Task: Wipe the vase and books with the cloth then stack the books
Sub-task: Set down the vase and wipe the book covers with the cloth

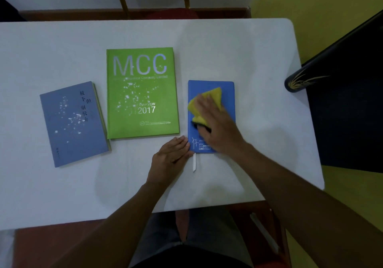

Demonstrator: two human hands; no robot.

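White table (259, 60) — right hand (217, 126), fingers spread, presses yellow cloth (207, 101) onto blue book (228, 87); left hand (170, 160), flat, steadies its edge.

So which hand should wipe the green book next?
Probably the right hand: it already presses the yellow cloth on the blue notebook, right beside the green book. The left hand is bare, steadying the notebook's corner.

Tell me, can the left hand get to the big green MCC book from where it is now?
Probably yes. The left hand lies flat by the small blue notebook, just below the large green MCC book, with only bare white table between them.
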